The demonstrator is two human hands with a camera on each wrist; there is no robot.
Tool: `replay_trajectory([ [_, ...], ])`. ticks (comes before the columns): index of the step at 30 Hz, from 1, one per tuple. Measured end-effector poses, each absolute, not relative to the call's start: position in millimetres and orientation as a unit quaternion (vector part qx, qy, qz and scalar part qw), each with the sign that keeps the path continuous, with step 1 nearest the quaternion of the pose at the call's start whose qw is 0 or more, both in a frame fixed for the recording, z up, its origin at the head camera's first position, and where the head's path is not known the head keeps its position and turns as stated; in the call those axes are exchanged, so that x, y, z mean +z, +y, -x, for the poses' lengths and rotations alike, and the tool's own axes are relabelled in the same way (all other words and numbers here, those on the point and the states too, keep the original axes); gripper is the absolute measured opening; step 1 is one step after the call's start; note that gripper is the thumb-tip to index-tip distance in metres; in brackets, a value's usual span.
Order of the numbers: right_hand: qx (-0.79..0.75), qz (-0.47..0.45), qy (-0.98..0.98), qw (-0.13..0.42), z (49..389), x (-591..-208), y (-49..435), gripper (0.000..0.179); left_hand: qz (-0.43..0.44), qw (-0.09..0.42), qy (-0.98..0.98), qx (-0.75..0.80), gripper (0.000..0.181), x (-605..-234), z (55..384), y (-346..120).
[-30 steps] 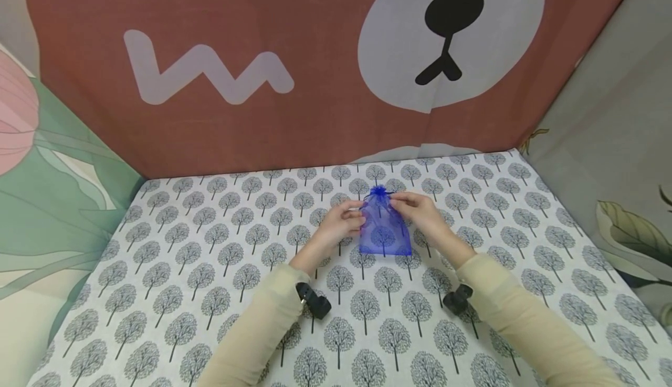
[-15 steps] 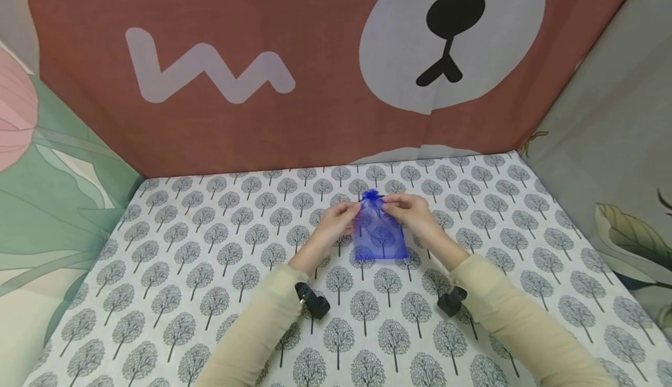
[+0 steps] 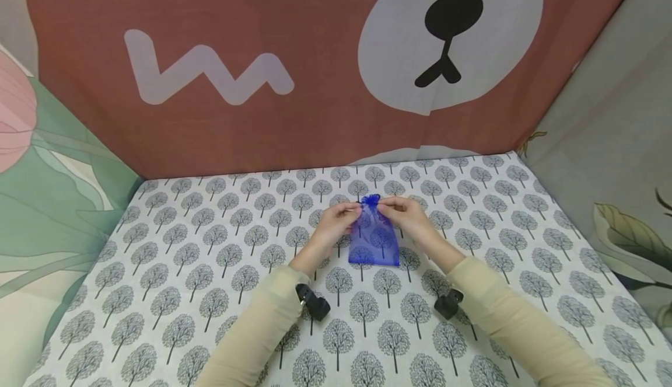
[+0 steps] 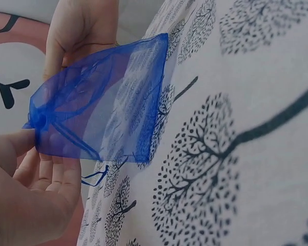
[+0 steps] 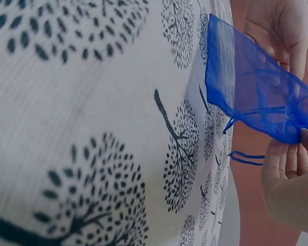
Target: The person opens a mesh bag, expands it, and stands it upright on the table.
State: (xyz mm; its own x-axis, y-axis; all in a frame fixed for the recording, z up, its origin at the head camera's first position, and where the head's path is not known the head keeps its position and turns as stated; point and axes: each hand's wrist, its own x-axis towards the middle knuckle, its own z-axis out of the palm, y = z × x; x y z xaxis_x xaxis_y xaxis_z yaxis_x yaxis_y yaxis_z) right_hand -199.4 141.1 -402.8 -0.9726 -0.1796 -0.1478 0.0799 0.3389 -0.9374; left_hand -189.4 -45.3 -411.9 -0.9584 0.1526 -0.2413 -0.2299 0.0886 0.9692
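Note:
A sheer blue drawstring pouch hangs between my two hands, its gathered neck at the top and its straight bottom edge toward me. My left hand pinches the neck's left side between thumb and fingers. On the other side, my right hand pinches the neck with thumb and forefinger. In the left wrist view the see-through pouch looks flat, with its ribbon showing through the fabric. A loop of blue cord dangles below the pouch in the right wrist view.
The table is covered with a white cloth printed with dark trees. Behind it rises a reddish-brown fabric wall with a bear's muzzle on it. Patterned hangings close off the left and right sides. Each wrist wears a black camera strap.
The pouch has shifted slightly left and toward me. My left fingers have closed from a looser spread into a pinch at the neck, and my right hand has moved left with the pouch.

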Motion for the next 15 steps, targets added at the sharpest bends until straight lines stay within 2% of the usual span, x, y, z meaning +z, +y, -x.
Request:
replay_trajectory([
  [15,-0.601,0.005,0.79,0.124,198.5,-401.9,136.5,0.032,0.032,0.135,0.731,0.668,0.032,-411.1,188.3,-47.3],
])
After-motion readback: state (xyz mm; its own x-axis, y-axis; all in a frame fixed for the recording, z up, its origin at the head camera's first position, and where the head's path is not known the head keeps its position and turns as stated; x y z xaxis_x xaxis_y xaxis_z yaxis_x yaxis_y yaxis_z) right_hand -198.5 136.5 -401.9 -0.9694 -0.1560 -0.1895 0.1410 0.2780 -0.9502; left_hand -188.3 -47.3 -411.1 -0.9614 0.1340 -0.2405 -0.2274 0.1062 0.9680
